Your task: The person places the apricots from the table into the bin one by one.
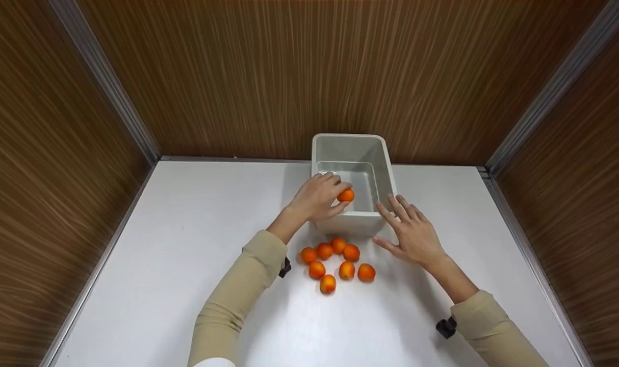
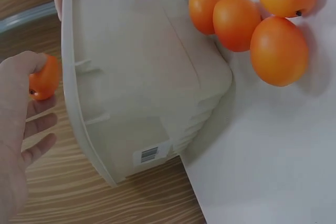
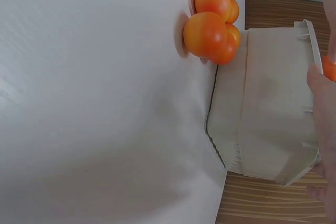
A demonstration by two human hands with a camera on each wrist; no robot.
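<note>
While the left hand [image 1: 317,196] pinches 1 small orange fruit [image 1: 345,195] between thumb and fingertips, it holds it above the open mouth of a pale grey plastic bin [image 1: 388,163], just inside the bin's near-left corner. From the left wrist view the same fruit [image 2: 43,78] sits at the fingertips, level with the bin's rim [image 2: 68,51], with the lower fingers [image 2: 39,124] loosely extended below it.

With its fingers straight and spread, the right hand [image 1: 414,234] grips nothing; its fingertips [image 1: 391,201] lie against the bin's near-right corner and the palm hovers over the white tabletop [image 1: 187,229]. Seen from the right wrist camera, a fingertip [image 3: 317,80] touches the bin's rim, and a sliver of the held fruit [image 3: 329,68] shows beyond it.

On the table, just in front of the bin's near wall, lie 7 more orange fruits [image 1: 338,244] in a loose cluster: 4 in a row nearest the bin, 3 behind them toward the person. They sit between the 2 forearms, which wear beige sleeves [image 1: 248,275]. A barcode label [image 2: 149,154] is stuck to the bin's outer wall. Wood-grain panels [image 1: 289,66] enclose the table on 3 sides.
</note>
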